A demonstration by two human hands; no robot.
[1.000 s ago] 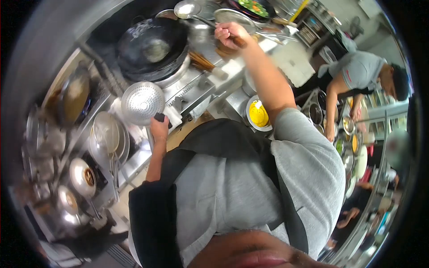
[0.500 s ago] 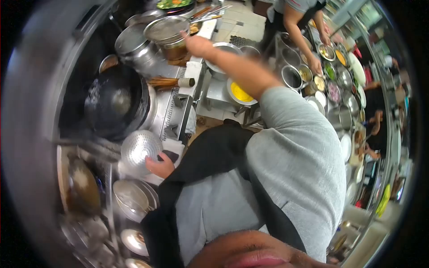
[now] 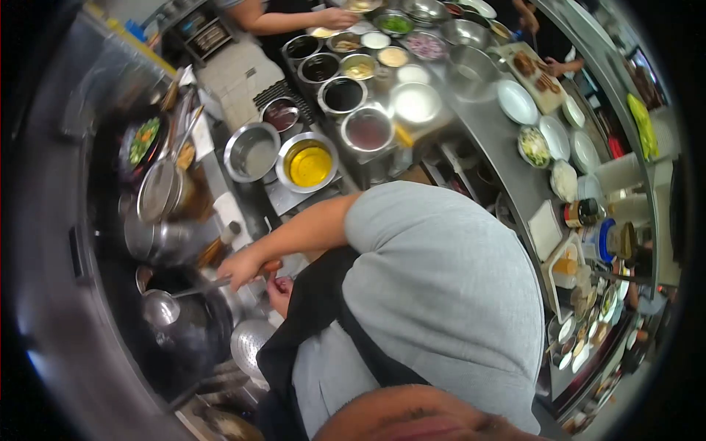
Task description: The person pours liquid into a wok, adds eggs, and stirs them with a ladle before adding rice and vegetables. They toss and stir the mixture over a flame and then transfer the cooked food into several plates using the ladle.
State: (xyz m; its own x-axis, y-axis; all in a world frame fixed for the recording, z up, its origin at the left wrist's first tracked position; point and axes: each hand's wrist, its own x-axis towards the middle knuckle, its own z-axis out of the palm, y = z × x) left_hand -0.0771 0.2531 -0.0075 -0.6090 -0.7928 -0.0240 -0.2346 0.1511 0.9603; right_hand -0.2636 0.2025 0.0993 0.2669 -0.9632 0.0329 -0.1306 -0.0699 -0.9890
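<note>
My right hand [image 3: 243, 268] is closed around the handle of a ladle [image 3: 162, 309], whose round metal bowl hangs over the dark wok [image 3: 195, 345]. The end of the ladle's handle sticks out behind that hand. Just below it is my left hand [image 3: 279, 294], fingers curled; whether it touches the handle or holds anything is hidden. A perforated skimmer [image 3: 248, 347] lies beside the wok, apart from my left hand and partly covered by my apron.
Beyond the wok are a strainer [image 3: 158, 191] on a pot and a pan of vegetables [image 3: 144, 141]. A bowl of yellow liquid [image 3: 309, 165] stands by the stove. A co-worker's hand [image 3: 338, 18] is over a counter of ingredient pots; another person's hand [image 3: 559, 67] is at a cutting board [image 3: 531, 81].
My right hand has come back from the strainer and now has the ladle over the wok. My left hand has moved off the skimmer toward the ladle's handle. My view has turned right.
</note>
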